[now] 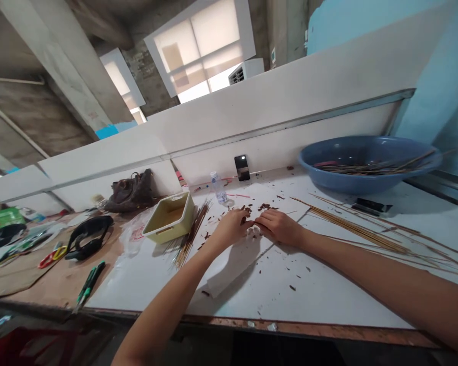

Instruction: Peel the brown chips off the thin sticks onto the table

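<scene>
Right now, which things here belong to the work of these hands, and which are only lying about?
Belonging to the work: left hand, right hand, white wad between them, dark brown shavings, thin wooden sticks, blue plastic basin.

Lying about: water bottle, smartphone, brown handbag, yellow tray, scissors, green pens.

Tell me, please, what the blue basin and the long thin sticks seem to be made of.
The blue basin looks like moulded plastic, smooth with a soft sheen. The long sticks look like bamboo or cane, straw-brown and matte; the picture cannot settle which.
</scene>
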`<state>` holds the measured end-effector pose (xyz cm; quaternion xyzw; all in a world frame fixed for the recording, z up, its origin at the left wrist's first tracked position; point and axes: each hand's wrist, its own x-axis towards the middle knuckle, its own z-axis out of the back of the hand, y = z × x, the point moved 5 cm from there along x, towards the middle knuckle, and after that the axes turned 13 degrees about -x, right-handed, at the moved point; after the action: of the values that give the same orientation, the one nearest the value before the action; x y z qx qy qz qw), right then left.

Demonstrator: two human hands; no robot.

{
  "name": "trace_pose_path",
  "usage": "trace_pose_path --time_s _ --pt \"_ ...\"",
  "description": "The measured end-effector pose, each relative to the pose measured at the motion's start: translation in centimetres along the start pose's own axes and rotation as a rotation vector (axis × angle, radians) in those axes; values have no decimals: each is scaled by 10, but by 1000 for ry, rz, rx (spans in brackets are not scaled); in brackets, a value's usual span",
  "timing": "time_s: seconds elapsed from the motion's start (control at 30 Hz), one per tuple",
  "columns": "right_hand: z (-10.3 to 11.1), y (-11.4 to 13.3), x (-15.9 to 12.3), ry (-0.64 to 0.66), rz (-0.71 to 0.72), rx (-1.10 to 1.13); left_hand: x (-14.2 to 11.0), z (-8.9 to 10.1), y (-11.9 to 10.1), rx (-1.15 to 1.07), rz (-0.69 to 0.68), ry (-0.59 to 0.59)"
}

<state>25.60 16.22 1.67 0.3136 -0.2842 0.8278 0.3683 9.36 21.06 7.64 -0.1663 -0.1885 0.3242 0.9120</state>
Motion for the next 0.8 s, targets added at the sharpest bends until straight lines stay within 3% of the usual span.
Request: trace_pose_path --time_s 0.1,0.33,0.8 --pt "1 0 1 2 -2 -7 -4 -6 13 -43 -34 -68" --pt "4 3 3 27 10 -15 -14 -20 23 -78 -123 -95" --pt "4 10 0 52 43 37 -18 -30 25 -164 -166 -110"
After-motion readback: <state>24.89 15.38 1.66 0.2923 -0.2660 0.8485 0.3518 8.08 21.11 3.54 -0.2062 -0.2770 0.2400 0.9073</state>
